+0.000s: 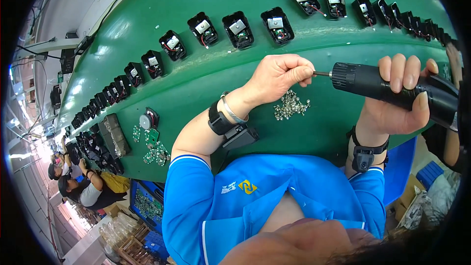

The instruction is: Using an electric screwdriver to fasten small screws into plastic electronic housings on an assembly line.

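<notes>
While the black electric screwdriver (pixel 360 81) is gripped over the green table (pixel 196 95) by the right hand (pixel 392 118), fingers wrapped round its barrel, its bit (pixel 322 73) is met by the left hand (pixel 282 76), thumb and forefinger pinched together; whether a screw is held there cannot be told. If the bit is spun early, skin could be nipped; if pinched loosely, a screw could be lost among the piled screws (pixel 290 107) nearby.

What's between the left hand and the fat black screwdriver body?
A thin metal bit: in the head view it runs from the black screwdriver body to the left hand.
</notes>
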Demonstrator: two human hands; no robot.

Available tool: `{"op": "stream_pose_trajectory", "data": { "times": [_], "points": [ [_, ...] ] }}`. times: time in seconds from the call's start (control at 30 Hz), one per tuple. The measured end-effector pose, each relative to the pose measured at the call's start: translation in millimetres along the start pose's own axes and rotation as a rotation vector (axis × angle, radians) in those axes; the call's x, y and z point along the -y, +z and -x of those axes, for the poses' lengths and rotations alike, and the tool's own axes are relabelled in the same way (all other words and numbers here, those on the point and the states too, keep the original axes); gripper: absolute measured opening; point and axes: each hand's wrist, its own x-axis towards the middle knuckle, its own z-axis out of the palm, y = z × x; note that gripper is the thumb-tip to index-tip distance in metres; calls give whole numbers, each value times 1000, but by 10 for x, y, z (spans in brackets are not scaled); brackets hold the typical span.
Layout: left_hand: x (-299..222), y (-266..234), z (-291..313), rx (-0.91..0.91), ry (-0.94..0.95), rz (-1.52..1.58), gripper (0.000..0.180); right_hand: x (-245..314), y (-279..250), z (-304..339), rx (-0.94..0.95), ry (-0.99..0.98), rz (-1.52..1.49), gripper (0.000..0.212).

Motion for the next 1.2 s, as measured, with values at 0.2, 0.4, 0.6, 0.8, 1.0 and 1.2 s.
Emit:
{"op": "stream_pose_trajectory", "data": {
  "times": [0.2,0.4,0.6,0.8,1.0,1.2],
  "points": [
    [-70,18,-51,11,-137,75,21,30,-32,-27,9,-14,-14,41],
    [-36,38,-85,15,-144,145,25,35,-58,-50,-67,-18,-47,41],
    [55,101,-103,29,-243,445,29,72,-82,-61,70,-51,37,41],
    [92,62,-45,120,-254,539,35,9,-61,-40,101,-55,42,42],
    [-47,102,-81,102,-236,376,41,94,-87,-52,22,-70,29,43],
    [-334,-260,-322,-347,586,-1268,46,201,-139,-112,-48,-94,-21,33]
  ]
}}
